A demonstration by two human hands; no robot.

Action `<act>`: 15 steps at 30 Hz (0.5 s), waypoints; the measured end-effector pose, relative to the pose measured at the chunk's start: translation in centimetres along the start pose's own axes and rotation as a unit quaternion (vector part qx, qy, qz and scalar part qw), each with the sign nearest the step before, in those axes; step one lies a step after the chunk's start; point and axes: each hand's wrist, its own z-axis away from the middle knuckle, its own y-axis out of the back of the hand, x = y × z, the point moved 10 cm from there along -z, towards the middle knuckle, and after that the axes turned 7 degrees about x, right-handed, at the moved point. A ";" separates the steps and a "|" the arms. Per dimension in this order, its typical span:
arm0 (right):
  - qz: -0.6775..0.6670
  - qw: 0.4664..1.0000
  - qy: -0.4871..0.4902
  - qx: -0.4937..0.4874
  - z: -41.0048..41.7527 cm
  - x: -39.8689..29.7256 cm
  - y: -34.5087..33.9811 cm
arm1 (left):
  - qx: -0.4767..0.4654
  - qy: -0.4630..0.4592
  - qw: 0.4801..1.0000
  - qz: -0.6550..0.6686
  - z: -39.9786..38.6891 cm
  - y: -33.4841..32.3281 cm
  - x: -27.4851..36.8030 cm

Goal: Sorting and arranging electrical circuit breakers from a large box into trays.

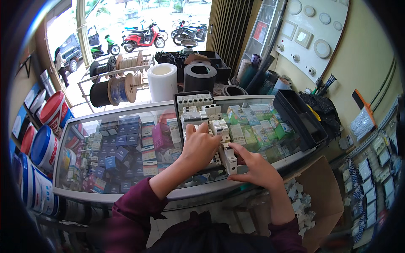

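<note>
A dark tray (pixel 177 109) holding white miniature circuit breakers (pixel 194 100) lies on the glass display counter before me. My left hand (pixel 200 146) is over the tray's middle, its fingers bent down among the breakers; what its fingertips touch is hidden. My right hand (pixel 258 167) holds a white circuit breaker (pixel 229 159) between thumb and forefinger at the tray's near right side. Just above that piece, a pair of white breakers (pixel 220 128) rests at the tray's right edge, close to my left fingertips.
The glass counter (pixel 110 197) has boxed goods under its top. A black plastic bin (pixel 300 118) stands at its right end, a white roll (pixel 162 80) and a black roll (pixel 200 79) behind it. An open cardboard box (pixel 326 189) is at the lower right, paint pails (pixel 44 142) at the left.
</note>
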 end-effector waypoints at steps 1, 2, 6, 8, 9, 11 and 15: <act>0.008 1.000 0.004 0.001 0.0 -0.1 0.0 | 0.000 0.000 1.000 0.000 0.0 0.0 0.0; 0.017 1.000 0.009 0.002 0.1 -0.2 0.0 | -0.004 0.003 1.000 0.004 0.0 -0.1 0.0; -0.009 1.000 0.005 -0.012 0.0 0.0 -0.2 | -0.005 0.006 1.000 0.002 0.0 0.0 0.0; -0.021 1.000 0.010 -0.018 0.0 0.0 -0.3 | 0.001 0.005 1.000 0.009 0.1 0.2 0.0; -0.021 1.000 0.010 -0.017 -0.1 0.0 -0.3 | 0.007 0.003 1.000 0.018 0.1 0.4 0.0; -0.030 0.999 0.006 -0.023 -0.1 0.1 -0.4 | 0.006 0.006 1.000 0.019 0.1 0.5 -0.1; -0.012 1.000 0.018 -0.022 -0.1 -0.1 -0.3 | 0.054 0.007 0.997 0.060 0.2 1.6 -0.2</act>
